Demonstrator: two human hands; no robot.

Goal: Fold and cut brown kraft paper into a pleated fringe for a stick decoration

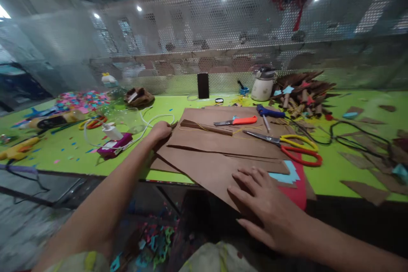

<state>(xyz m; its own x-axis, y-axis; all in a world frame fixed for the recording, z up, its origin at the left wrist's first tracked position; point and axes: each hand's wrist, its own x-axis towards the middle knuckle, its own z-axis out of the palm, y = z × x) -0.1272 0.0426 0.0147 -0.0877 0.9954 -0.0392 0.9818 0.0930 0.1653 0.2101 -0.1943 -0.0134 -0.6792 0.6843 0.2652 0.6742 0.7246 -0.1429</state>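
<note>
A stack of brown paper sheets [216, 153] lies on the green table [328, 170] in front of me. My left hand [161, 129] is closed around the left edge of the stack, gripping a sheet. My right hand [264, 204] lies flat with fingers spread on the near corner of the brown paper, which overhangs the table's front edge. On the sheets rest a rolled brown paper cone [207, 128], an orange utility knife [237, 121] and scissors with red and yellow handles [287, 146]. Light blue [285, 176] and red paper pieces [298, 193] lie by my right hand.
A blue glue gun [267, 114], a white jar [263, 87], a pile of rolled brown cones [302, 91], a black cable [347, 134] and brown scraps sit to the right. A white charger with cord on a magenta box [113, 140], coloured confetti [81, 100] and toys lie left. A perforated metal screen stands behind.
</note>
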